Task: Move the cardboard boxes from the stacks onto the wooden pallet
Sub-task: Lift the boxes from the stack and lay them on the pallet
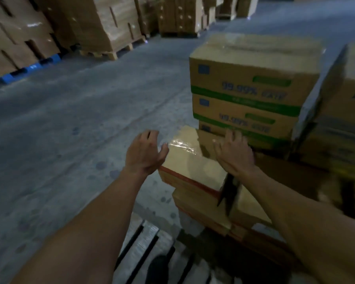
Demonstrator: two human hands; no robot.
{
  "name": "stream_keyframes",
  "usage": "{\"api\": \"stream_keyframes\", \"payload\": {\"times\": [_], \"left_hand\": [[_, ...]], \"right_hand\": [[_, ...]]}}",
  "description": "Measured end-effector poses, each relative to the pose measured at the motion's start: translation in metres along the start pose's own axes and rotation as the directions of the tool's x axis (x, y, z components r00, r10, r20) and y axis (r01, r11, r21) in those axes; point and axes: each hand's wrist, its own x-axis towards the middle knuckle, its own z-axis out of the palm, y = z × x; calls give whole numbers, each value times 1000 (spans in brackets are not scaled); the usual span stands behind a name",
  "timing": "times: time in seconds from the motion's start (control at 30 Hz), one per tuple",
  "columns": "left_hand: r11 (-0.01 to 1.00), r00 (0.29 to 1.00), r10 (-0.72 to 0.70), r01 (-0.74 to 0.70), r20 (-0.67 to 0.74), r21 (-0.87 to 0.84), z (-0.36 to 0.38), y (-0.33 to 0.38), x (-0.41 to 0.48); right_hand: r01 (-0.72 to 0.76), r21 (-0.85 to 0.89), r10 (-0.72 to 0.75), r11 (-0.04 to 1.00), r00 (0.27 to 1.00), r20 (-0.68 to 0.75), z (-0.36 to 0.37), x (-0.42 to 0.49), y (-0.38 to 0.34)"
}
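A taped cardboard box with a red stripe (pixel 190 160) tops a short stack on the wooden pallet (pixel 152 238) in front of me. My left hand (pixel 145 153) hovers open at the box's left edge, fingers spread, thumb near the tape. My right hand (pixel 235 152) lies flat and open on the box's far right top. Behind it stands a taller stack of boxes with green bands (pixel 248 89). More boxes (pixel 340 128) sit to the right, blurred.
Grey concrete floor (pixel 80 119) stretches to the left. Wrapped box stacks on a blue pallet (pixel 29 68) and wooden pallets (pixel 111 52) line the back. My dark shoe (pixel 158 269) rests on the pallet slats.
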Motion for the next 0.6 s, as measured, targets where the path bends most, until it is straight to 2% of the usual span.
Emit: {"api": "stream_keyframes", "payload": {"times": [0.13, 0.23, 0.3, 0.5, 0.6], "left_hand": [[997, 981, 18, -4, 192, -76, 78, -54, 48], [993, 927, 110, -85, 360, -86, 134, -90, 71], [991, 907, 105, -60, 408, -121, 167, -110, 81], [968, 844, 141, -9, 518, -250, 234, -152, 90], [951, 834, 119, 60, 538, -303, 262, -168, 98]], "right_hand": [[-243, -41, 246, 969, 959, 141, 82, 9, 1], [-459, -61, 461, 886, 859, 222, 137, 3, 1], [-568, -43, 558, 822, 787, 263, 170, -1, 4], [-733, 55, 687, 678, 659, 305, 229, -15, 27], [-797, 146, 737, 586, 599, 313, 247, -11, 41]]}}
